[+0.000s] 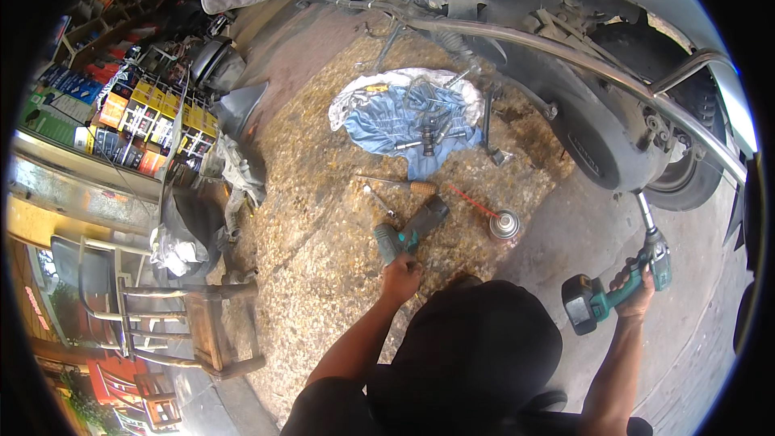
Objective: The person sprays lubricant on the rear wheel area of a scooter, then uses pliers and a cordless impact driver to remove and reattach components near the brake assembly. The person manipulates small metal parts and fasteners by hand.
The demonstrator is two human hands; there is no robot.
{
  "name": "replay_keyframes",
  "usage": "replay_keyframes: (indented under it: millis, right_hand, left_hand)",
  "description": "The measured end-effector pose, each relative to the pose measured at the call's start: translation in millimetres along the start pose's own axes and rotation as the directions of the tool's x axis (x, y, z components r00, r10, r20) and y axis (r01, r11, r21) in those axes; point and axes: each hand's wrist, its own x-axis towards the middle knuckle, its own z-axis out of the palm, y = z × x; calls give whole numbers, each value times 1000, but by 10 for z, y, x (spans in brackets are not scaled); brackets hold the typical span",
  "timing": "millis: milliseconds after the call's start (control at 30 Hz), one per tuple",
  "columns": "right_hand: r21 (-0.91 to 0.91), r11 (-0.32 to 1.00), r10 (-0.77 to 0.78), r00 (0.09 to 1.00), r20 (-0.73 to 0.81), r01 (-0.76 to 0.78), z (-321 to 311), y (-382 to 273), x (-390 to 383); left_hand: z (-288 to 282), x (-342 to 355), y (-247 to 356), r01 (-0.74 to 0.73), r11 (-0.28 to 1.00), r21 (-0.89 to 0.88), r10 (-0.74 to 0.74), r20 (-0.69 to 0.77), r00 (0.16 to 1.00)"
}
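Observation:
My right hand (635, 292) is closed round the handle of a green and black cordless impact wrench (658, 262). A long silver socket extension (645, 211) runs from its nose up to the underside of the scooter's dark engine cover (593, 149); whether it sits on a bolt is too small to tell. On the gritty ground, my left hand (401, 277) grips a second green and black cordless power tool (413, 230); its fingers are partly hidden. Just beyond that tool lie a screwdriver (420, 188) with a brownish handle and a slim metal tool (379, 200).
A spray can (504, 226) with a red straw stands between my hands. Farther off, a blue cloth (383, 131) bears sockets and other metal tools. The scooter's chrome side rail (597, 56) crosses at right. Leftward are a wooden chair (206, 331) and shelves of boxes (145, 117).

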Motion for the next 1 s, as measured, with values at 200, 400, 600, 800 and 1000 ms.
replay_keyframes:
  millis: [200,400,600,800,1000]
  right_hand:
    - [-76,957,272,958,-94,-279,-134,497,-176]
    - [-135,859,467,864,-189,-494,-141,796,-113]
    - [-129,748,614,753,-236,-651,-101,940,56]
    - [-254,722,568,761,-315,-644,-263,989,114]
    - [-289,803,472,852,-225,-521,-295,996,107]
  left_hand:
    - [7,-47,106,-36,999,32,36,-2,999]
    - [-134,-72,220,9,999,32,-10,31,999]
    - [-946,-191,414,114,975,192,-123,38,992]
    - [-1561,-41,344,266,955,128,-259,-69,963]
    - [-1404,-8,-251,378,887,264,-378,-53,924]
